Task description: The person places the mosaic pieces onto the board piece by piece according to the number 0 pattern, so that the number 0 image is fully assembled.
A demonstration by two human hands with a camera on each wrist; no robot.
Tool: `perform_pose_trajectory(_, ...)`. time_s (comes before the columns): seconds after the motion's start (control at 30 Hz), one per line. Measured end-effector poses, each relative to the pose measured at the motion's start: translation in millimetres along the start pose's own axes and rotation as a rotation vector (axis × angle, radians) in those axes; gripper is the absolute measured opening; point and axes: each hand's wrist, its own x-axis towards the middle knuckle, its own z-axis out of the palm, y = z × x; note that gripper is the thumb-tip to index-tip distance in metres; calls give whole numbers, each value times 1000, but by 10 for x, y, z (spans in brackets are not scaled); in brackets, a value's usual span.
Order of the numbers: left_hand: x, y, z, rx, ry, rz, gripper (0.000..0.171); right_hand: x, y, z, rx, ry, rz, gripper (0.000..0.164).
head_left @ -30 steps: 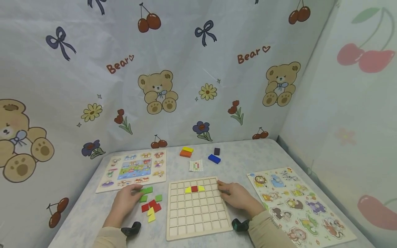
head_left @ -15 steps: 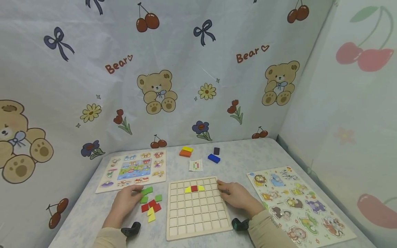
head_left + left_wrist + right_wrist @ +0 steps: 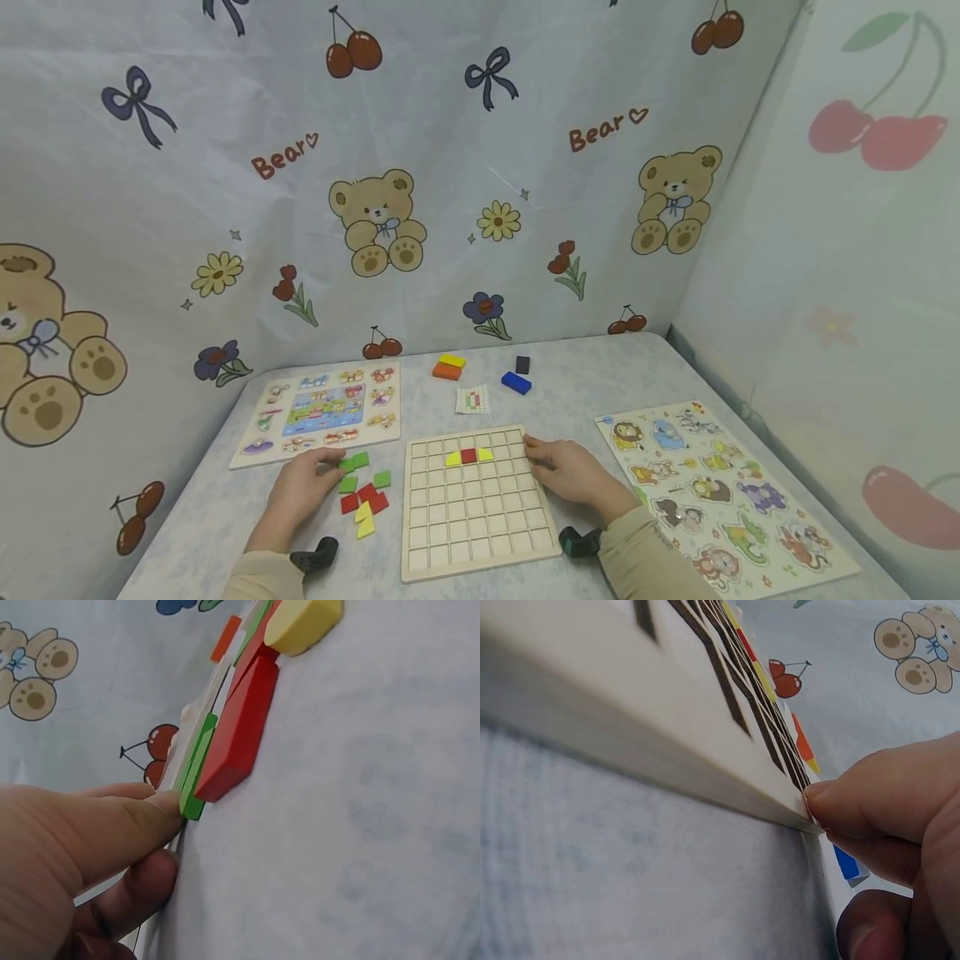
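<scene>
My left hand [image 3: 303, 483] is at the loose tiles left of the board, thumb and fingertips pinching the near end of a green tile [image 3: 192, 802]. Another green tile [image 3: 362, 459] lies right against that one. Nearby are two more green tiles, red tiles [image 3: 350, 503] and yellow pieces [image 3: 365, 527], partly overlapping. With my right hand [image 3: 573, 471] I grip the far right corner of a wooden grid board [image 3: 480, 521], thumb on its top edge. In the board's upper rows sits a red square [image 3: 468, 456] between two yellow pieces [image 3: 453, 458].
Behind the board lies a small pattern card [image 3: 472, 400], with orange [image 3: 447, 372], yellow, blue [image 3: 516, 382] and black blocks beyond. A picture puzzle [image 3: 322, 412] is at the back left; an animal puzzle [image 3: 720, 500] is on the right. A patterned cloth wall closes off the back.
The green tile at my left fingertips has slid slightly towards me, out of line with the one beside it. My right hand keeps its grip on the board's corner.
</scene>
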Motion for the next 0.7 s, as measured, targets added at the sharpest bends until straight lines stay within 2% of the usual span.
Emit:
perform_pose_trajectory(0.43,-26,93,-53,59,-11,12,34,25,12,27,-20,1,-3,39)
perform_pose_trajectory(0.57,-81,232,-25,48,-12,41,35,22,15,30,-19,-1,-3,38)
perform_pose_trajectory(0.7,-166,468,98,-5,-15,98,35,18,30,27,-22,-5,3,39)
